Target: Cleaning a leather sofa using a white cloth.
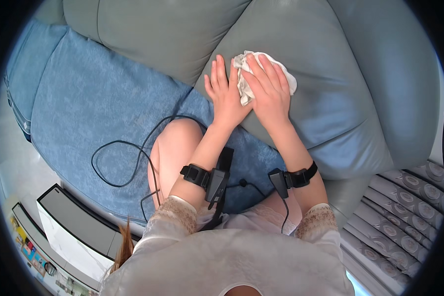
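Observation:
A crumpled white cloth (286, 76) lies against the grey-green leather backrest cushion (318, 55) of a sofa. My right hand (270, 90) rests flat on the cloth, its fingers spread over it and pressing it to the leather. Beside it on the left, my left hand (225, 92) leans on the cushion with fingers apart; its index finger touches the cloth's left edge, and the thumb sides of the two hands meet. Whether the left hand grips any of the cloth's edge cannot be told. Both forearms wear black strapped devices.
A blue fabric seat cover (96, 96) spreads under my bent knee. A thin black cable (116, 185) loops across it. The sofa's armrest (403, 92) rises at the right, above patterned grey curtains (399, 222). A grey-topped cabinet (81, 218) stands at the lower left.

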A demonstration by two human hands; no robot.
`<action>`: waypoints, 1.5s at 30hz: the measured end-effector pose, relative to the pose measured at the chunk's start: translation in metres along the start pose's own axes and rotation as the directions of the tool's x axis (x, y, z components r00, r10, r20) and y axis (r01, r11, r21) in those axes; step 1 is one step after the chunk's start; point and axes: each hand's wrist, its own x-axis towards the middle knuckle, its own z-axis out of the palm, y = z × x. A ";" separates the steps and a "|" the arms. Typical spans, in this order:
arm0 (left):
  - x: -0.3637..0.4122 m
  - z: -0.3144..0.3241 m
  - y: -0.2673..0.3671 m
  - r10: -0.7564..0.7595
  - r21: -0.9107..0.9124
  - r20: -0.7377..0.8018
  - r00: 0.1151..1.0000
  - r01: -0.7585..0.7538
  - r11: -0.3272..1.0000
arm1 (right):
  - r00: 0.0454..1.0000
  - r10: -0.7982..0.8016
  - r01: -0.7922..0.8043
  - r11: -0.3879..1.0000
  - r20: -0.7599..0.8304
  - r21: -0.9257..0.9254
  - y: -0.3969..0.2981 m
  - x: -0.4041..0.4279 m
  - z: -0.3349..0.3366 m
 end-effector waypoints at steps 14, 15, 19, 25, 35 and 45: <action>0.000 -0.005 0.001 -0.005 -0.074 0.038 0.999 0.007 0.997 | 0.999 -0.003 0.003 1.000 0.040 0.012 0.007 -0.004 -0.010; 0.000 -0.001 -0.002 0.013 -0.047 0.003 1.000 -0.013 0.999 | 0.999 -0.002 0.001 1.000 0.043 0.011 0.004 0.002 -0.006; -0.003 0.001 -0.008 0.017 -0.057 -0.015 1.000 -0.018 0.998 | 1.000 -0.015 0.014 0.998 0.024 0.058 0.002 0.007 -0.007; 0.000 -0.011 0.001 0.015 0.017 0.124 0.992 -0.018 1.000 | 0.991 0.010 -0.010 1.000 0.130 -0.006 0.018 -0.040 -0.037; -0.001 -0.019 0.007 0.058 0.000 0.015 0.998 -0.058 0.998 | 0.950 0.222 -0.251 0.961 0.220 0.117 0.019 -0.094 -0.089; -0.011 -0.061 0.036 0.084 -0.354 0.121 0.989 -0.036 0.935 | 0.374 0.706 -0.356 -0.490 0.602 0.796 -0.015 -0.099 -0.097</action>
